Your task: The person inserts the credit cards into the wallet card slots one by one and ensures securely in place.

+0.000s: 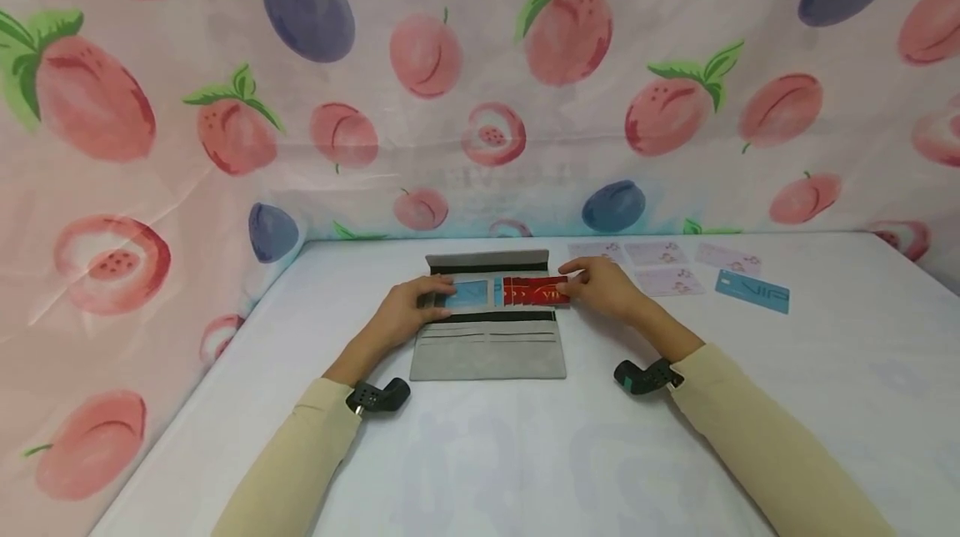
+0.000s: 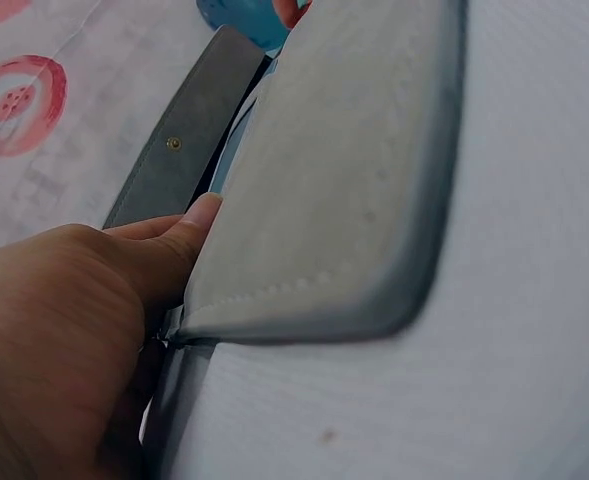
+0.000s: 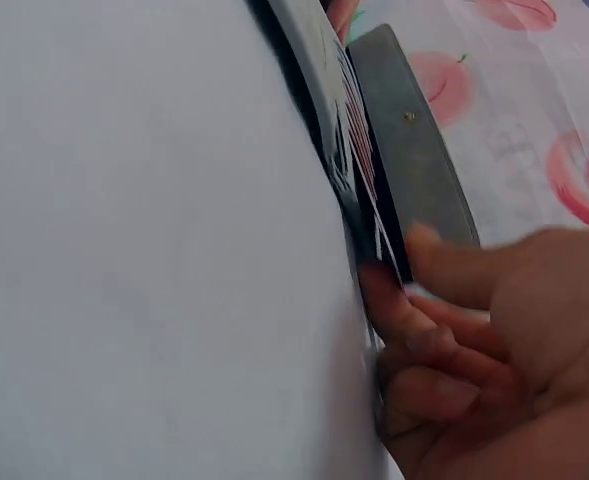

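Note:
A grey wallet lies open on the white table, its flap at the far side. A light blue card sits in its left card slot. My left hand grips the wallet's left end, with the thumb against the edge of the wallet in the left wrist view. My right hand pinches a red card at the wallet's right end, and the card lies partly in the right slot. In the right wrist view the fingers meet the edge of the red card beside the grey flap.
Several pale pink cards and a blue card lie on the table to the right of the wallet. A fruit-print curtain closes off the back and left sides. The table's left edge runs close to the curtain.

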The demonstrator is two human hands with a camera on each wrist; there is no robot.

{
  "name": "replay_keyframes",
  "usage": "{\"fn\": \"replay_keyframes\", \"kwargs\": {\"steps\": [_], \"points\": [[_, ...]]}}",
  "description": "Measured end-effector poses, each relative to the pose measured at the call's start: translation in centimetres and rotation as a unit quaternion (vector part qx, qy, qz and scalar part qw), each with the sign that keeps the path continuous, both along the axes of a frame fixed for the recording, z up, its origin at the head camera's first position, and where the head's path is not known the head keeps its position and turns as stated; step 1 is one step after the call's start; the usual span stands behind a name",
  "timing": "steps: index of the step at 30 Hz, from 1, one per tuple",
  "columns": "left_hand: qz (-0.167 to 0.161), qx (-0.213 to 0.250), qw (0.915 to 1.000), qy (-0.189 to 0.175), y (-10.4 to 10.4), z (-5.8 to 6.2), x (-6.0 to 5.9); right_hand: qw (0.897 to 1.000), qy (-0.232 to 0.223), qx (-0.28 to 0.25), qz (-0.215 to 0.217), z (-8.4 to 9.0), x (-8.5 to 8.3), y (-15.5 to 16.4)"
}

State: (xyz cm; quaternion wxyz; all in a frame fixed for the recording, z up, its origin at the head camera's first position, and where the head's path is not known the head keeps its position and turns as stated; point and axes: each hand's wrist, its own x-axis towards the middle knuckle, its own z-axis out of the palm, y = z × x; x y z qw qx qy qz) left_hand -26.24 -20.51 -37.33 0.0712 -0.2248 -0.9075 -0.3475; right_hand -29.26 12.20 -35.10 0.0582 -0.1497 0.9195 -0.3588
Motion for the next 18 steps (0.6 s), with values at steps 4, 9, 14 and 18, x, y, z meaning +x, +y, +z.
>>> {"fn": "replay_keyframes", "kwargs": {"steps": [4,9,14,18], "points": [[0.006,0.000,0.9999,-0.008,0.0,-0.1,0.0,0.998,-0.037,-0.017,0.039,0.1,-0.4,0.7],[0.009,-0.002,0.9998,-0.016,0.0,0.0,0.1,0.996,-0.051,-0.032,0.067,0.5,-0.6,1.3],[0.004,-0.002,1.0000,-0.009,0.0,0.1,0.1,0.996,-0.040,-0.051,0.068,0.4,-0.3,1.5],[0.005,-0.004,0.9999,-0.010,0.0,0.1,0.1,0.997,-0.014,-0.050,0.064,0.0,-0.2,1.3]]}}
